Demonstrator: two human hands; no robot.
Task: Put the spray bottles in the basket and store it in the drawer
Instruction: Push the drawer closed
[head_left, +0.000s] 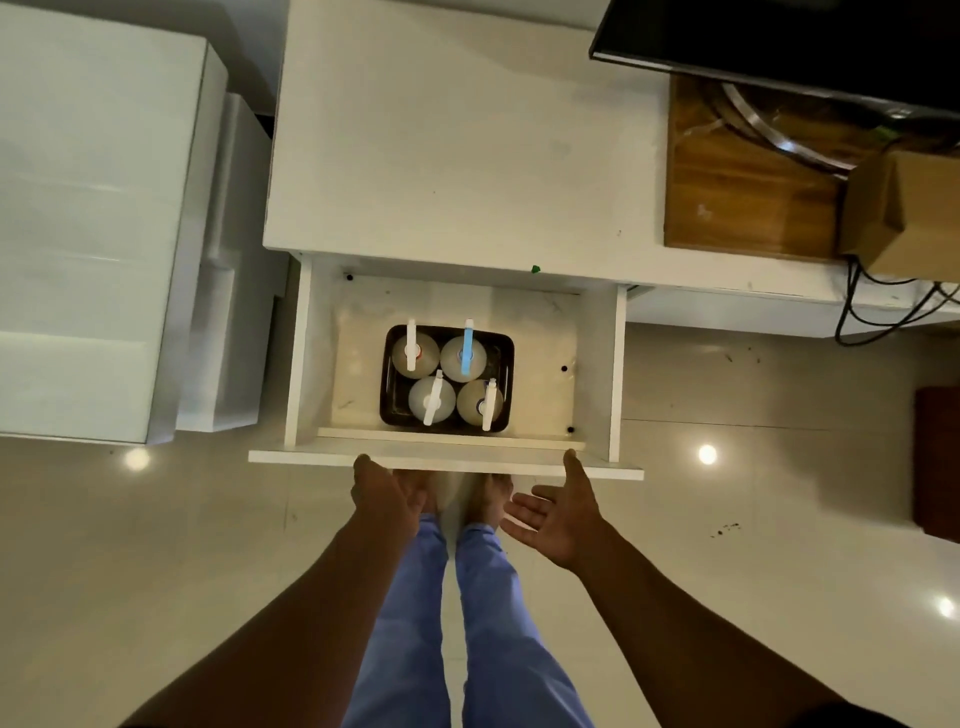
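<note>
From the head view I see the black basket (396, 358) holding four spray bottles (466, 355) in the open drawer (445, 462) at 12 o'clock. My left hand (387, 498) and right hand (561, 514) are spread, empty, at its front panel. Loaded, it likely slides heavily; I'd push the panel. No labels readable.

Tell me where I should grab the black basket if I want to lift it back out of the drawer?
Probably by the two short ends of the basket, reaching straight down from above. The four spray bottles fill the middle, and the drawer leaves free floor on the left and right of it, so fingers fit there.
</note>
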